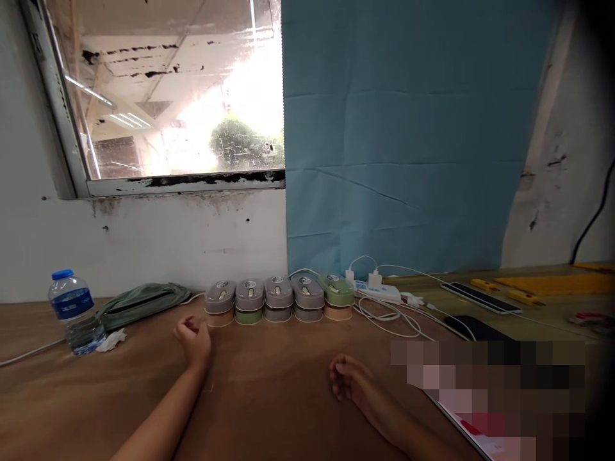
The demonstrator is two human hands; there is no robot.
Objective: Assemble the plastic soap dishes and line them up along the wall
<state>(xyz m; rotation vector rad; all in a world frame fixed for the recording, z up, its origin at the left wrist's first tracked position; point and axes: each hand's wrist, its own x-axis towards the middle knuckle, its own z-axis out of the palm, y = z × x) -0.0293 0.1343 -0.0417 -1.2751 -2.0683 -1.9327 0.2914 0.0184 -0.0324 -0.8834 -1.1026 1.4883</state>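
My left hand (193, 340) rests above the brown tabletop, its fingers curled in with nothing visible in them. Just beyond it stands a row of small rounded boxes. The leftmost is a grey-lidded box (220, 297) with a tan base, nearest to that hand. Beside it is a grey-lidded box with a green base (248, 316). A green-lidded box (337, 289) with a tan base ends the row on the right. Round labels show on the lids. My right hand (353, 378) lies low over the table, apart from the boxes, fingers curled and nothing visible in them.
At left stand a water bottle (72, 307), a green pouch (144, 306) and a crumpled tissue (112, 340). A power strip (377, 291) with white cables lies right of the boxes. Farther right are a phone (480, 298), yellow cutters (526, 297) and a blurred-out area.
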